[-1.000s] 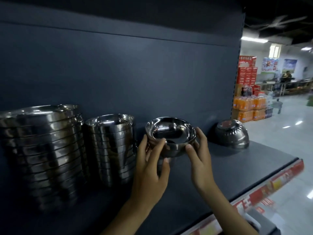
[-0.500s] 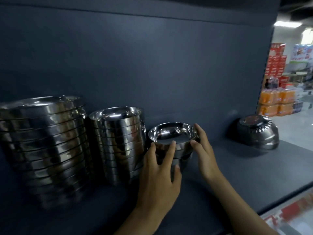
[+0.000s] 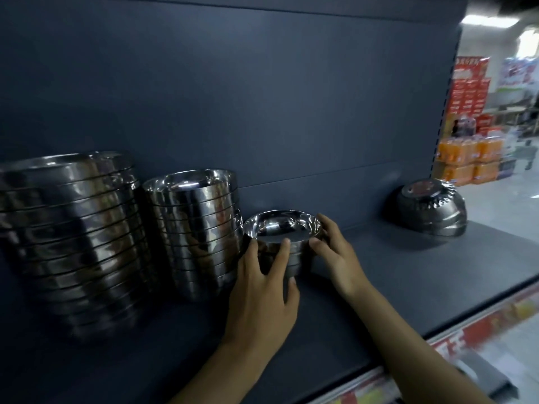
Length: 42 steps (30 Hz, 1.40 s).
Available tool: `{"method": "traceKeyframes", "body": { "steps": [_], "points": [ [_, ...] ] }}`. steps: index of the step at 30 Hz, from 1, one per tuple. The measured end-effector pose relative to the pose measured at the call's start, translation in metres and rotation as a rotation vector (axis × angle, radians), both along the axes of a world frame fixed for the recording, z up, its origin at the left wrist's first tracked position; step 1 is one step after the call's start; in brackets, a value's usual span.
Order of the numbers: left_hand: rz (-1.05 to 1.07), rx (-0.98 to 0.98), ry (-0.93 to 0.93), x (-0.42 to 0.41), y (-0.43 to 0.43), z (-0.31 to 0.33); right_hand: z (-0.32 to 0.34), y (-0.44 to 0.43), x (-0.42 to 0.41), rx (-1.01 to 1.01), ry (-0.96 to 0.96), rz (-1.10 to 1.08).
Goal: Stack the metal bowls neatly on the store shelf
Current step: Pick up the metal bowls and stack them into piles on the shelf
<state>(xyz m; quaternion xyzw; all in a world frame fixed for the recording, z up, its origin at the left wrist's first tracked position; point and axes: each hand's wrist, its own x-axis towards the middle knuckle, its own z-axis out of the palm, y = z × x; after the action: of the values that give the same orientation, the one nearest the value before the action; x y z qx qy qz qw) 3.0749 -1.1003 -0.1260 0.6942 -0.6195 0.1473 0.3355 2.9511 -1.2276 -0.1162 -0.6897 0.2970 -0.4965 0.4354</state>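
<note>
Two bare hands, left (image 3: 260,298) & right (image 3: 338,258), w/ bare forearms (image 3: 414,342). No sleeves, gloves, rings or watch show. Short, plain nails on the fingers (image 3: 285,252). Rest of the person is out of view.

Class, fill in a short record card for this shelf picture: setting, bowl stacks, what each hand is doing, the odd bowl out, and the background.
setting: dark store shelf with a dark back panel
large stack: wide metal bowls, far left
middle stack: smaller bowls, beside the large stack
short stack: few bowls, open side up, right of the middle stack
left hand: gripping the short stack's near side
right hand: gripping its right side
upturned bowl: alone, upside down, far right
background: orange drink packs on the shop floor
</note>
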Motion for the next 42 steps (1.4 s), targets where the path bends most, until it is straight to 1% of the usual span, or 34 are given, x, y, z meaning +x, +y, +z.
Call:
{"method": "traceKeyframes", "body": {
  "steps": [3, 9, 12, 14, 15, 17, 18, 20, 23, 27, 31, 33, 37, 42],
  "points": [
    [-0.02, -0.028, -0.021, -0.001, -0.001, -0.002, 0.0, -0.001, 0.001, 0.017, 0.0, 0.018],
    [-0.037, -0.038, -0.006, 0.0, -0.001, 0.001, 0.0, -0.001, 0.0, 0.007, 0.014, 0.003],
    [-0.031, -0.027, -0.086, -0.003, 0.001, 0.01, 0.003, 0.0, 0.001, 0.012, 0.005, -0.017],
    [-0.081, -0.027, -0.176, -0.011, 0.002, 0.017, 0.007, -0.001, -0.004, 0.015, -0.024, -0.094],
    [-0.13, -0.024, -0.201, -0.017, 0.001, 0.02, 0.01, -0.004, -0.011, -0.011, -0.022, -0.174],
    [-0.218, 0.006, -0.189, -0.033, -0.008, 0.028, 0.015, -0.014, -0.032, -0.092, 0.031, -0.363],
    [-0.251, 0.036, -0.14, -0.043, -0.016, 0.032, 0.017, -0.021, -0.048, -0.118, 0.066, -0.442],
    [-0.317, 0.143, 0.052, -0.064, -0.041, 0.04, 0.016, -0.036, -0.082, -0.121, 0.139, -0.569],
    [-0.349, 0.227, 0.253, -0.097, -0.09, 0.047, 0.006, -0.06, -0.134, -0.057, 0.234, -0.709],
    [-0.367, 0.34, 0.574, -0.133, -0.157, 0.04, 0.0, -0.084, -0.18, 0.038, 0.219, -0.8],
    [-0.331, 0.35, 0.793, -0.156, -0.219, 0.036, 0.001, -0.109, -0.202, 0.035, 0.266, -0.826],
    [-0.326, 0.357, 0.847, -0.162, -0.245, 0.034, 0.002, -0.121, -0.209, 0.033, 0.291, -0.83],
    [-0.345, 0.375, 0.877, -0.17, -0.287, 0.03, 0.005, -0.145, -0.215, 0.006, 0.354, -0.795],
    [-0.337, 0.408, 0.958, -0.177, -0.318, 0.025, 0.0, -0.159, -0.212, -0.051, 0.371, -0.7]
  ]
}}
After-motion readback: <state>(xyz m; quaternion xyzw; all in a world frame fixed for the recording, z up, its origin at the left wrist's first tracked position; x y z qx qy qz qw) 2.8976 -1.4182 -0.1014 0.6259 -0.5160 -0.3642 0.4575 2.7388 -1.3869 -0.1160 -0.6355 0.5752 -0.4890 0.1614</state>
